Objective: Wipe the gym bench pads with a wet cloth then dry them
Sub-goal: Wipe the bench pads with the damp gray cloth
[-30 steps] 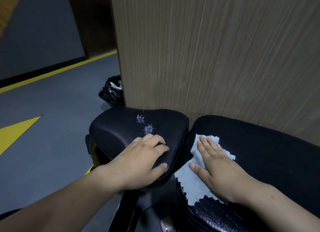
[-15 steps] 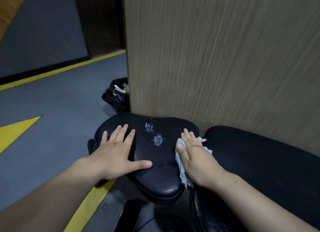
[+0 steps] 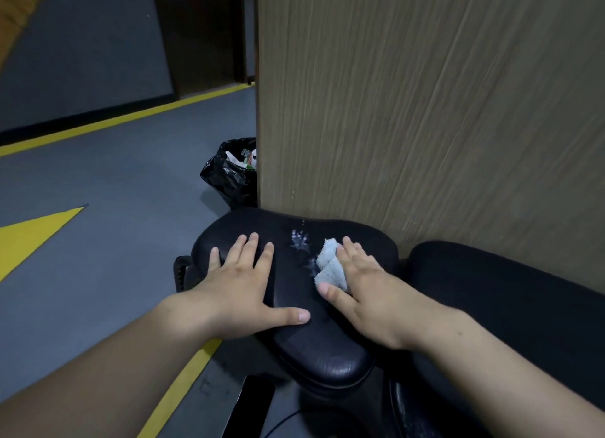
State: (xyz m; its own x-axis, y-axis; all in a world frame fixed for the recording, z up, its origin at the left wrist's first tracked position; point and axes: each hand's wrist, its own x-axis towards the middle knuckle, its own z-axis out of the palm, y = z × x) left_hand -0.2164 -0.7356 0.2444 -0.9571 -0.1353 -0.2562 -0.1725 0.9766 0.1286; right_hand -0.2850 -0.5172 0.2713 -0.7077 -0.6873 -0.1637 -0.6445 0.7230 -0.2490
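Fingers (image 3: pixel 353 252) of right hand (image 3: pixel 370 293) lying straight, pressing crumpled pale-blue terry cloth (image 3: pixel 329 269) onto black rounded vinyl bench seat pad (image 3: pixel 324 349), just beside whitish smear (image 3: pixel 299 241), probably next wiping target. Left hand (image 3: pixel 242 290), fingers splayed flat, gripping nothing, bracing pad against wiping.

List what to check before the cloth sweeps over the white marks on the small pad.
1. Cloth pressed flat under the right hand on the small pad: ok.
2. Left hand braces the pad, clear of the cloth: ok.
3. White marks wiped off: not ok, they show beside the cloth.
4. Cloth wet enough: cannot tell.
5. Long pad to the right wiped: cannot tell.
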